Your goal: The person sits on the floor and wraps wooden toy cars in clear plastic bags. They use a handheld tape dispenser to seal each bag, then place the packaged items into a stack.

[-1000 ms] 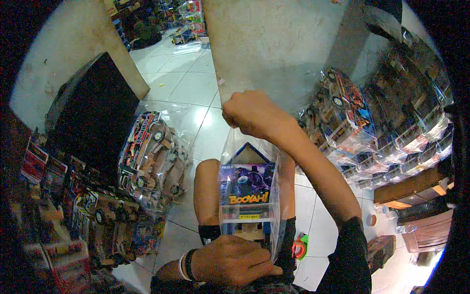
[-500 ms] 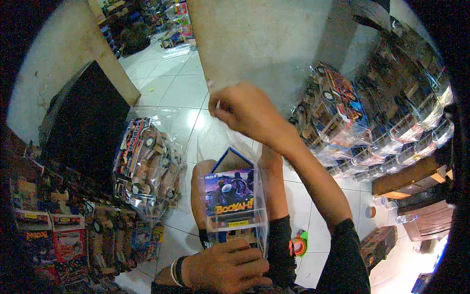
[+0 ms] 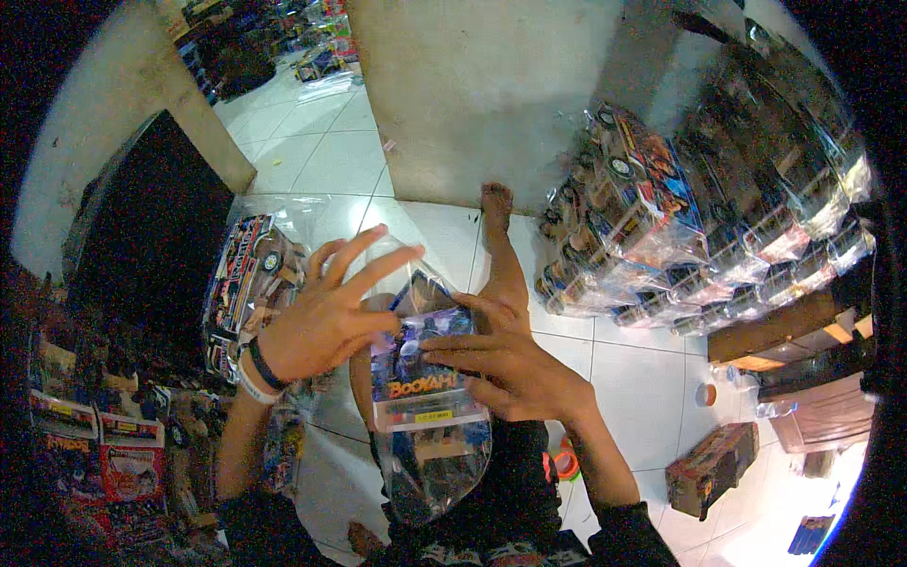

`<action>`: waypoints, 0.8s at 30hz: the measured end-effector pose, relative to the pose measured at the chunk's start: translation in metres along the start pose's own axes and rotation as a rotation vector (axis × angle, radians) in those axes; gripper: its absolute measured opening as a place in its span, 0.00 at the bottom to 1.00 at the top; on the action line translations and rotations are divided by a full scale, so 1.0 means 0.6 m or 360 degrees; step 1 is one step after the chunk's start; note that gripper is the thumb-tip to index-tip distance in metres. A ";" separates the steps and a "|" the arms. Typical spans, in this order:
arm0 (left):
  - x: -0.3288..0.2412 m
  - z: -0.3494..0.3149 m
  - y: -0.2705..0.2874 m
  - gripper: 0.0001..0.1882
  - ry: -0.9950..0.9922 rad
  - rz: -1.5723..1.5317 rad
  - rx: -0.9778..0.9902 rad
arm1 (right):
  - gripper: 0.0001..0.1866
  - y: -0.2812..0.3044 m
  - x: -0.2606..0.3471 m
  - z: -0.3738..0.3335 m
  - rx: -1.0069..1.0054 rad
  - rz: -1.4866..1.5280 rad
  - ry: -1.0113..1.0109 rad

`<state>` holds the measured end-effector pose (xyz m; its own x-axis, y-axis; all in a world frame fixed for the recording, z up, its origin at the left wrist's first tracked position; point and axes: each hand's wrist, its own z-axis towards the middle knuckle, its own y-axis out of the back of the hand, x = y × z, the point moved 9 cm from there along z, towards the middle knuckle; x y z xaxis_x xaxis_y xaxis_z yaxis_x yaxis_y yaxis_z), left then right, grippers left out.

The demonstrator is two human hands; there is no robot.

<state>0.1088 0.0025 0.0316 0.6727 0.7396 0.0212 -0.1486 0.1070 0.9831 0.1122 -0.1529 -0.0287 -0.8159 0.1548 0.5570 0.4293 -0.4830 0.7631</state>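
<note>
A toy truck [image 3: 420,387] in a clear plastic bag [image 3: 439,477] rests on my lap. It has a purple printed panel and a blue-edged peak at its far end. My left hand [image 3: 326,317], with dark and white bands at the wrist, is at the upper left of the bag, fingers spread and stretched forward. Lying over the truck's right side is my right hand [image 3: 515,359], its fingers extended and apart across the printed panel. Whether a fingertip pinches the film cannot be made out.
Wrapped toy trucks [image 3: 642,208] stand stacked at the right. Another wrapped truck [image 3: 250,283] is at the left, beside a large black box [image 3: 142,227]. More trucks [image 3: 132,463] fill the lower left. Orange tape [image 3: 566,463] and a brown boxy object [image 3: 713,470] lie on the floor.
My right hand has come down from above the bag onto the truck's right side. My left hand has moved from the near end to the upper left, and its fingers have spread.
</note>
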 end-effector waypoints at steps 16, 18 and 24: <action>0.005 0.101 -0.111 0.05 -0.0048 -0.0765 -0.0450 | 0.31 0.029 0.088 -0.219 0.0033 0.0793 -0.0342; 0.011 0.100 -0.113 0.05 -0.0016 -0.0760 -0.0443 | 0.33 0.045 -0.048 -0.385 -0.0505 0.0692 -0.1026; 0.004 0.111 -0.110 0.04 -0.0044 -0.0677 -0.0433 | 0.39 -0.248 -0.264 -0.915 -0.0448 -0.0424 -0.2591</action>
<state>0.1683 -0.0473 -0.0211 0.7333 0.5752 -0.3623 -0.0383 0.5671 0.8227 -0.0352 -0.5788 -0.4104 0.4537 0.8377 0.3039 0.1290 -0.3992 0.9077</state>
